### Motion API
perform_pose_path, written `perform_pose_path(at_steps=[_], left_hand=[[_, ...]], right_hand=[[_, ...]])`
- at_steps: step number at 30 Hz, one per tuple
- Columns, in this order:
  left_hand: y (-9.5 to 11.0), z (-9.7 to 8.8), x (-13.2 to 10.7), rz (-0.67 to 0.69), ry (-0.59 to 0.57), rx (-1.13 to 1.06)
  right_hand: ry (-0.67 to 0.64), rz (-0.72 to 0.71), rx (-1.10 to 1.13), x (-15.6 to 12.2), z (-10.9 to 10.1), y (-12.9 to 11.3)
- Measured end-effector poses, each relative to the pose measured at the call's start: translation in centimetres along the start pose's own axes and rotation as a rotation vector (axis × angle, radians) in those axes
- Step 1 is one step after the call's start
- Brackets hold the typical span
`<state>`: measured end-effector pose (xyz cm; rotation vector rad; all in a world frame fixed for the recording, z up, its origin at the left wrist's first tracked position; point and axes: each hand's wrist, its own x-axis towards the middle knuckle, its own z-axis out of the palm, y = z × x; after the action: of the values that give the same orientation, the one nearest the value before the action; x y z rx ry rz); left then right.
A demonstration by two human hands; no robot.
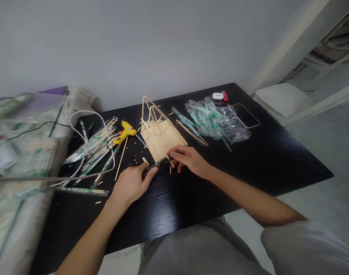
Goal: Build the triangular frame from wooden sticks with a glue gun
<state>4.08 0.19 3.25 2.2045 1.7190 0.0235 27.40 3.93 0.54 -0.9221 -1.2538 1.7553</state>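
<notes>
My left hand is closed around a dark plier-like tool, which points right across the near edge of a stick platform. At the tool's far end, my right hand pinches a thin wooden stick; fingers hide part of it. Just beyond both hands lies the platform, made of pale sticks set side by side. A slanting, peaked stick frame rises from its back left part. Short cut stick pieces lie beside my left hand.
A yellow glue gun, a white cable and wrapped chopsticks are on the left. Torn plastic wrappers, a phone and a white earbud case lie on the right of the black table. A wall stands behind.
</notes>
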Motion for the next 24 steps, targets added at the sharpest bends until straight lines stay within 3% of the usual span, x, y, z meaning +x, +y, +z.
perform_pose_path(at_steps=[9, 24], left_hand=[[0.77, 0.39, -0.5, -0.013, -0.059, 0.131], [0.72, 0.92, -0.26, -0.038, -0.027, 0.218]], right_hand=[[-0.159, 0.318, 0.164, -0.2, -0.37, -0.95], [-0.135, 0.409, 0.234, 0.03, -0.5, -0.61]])
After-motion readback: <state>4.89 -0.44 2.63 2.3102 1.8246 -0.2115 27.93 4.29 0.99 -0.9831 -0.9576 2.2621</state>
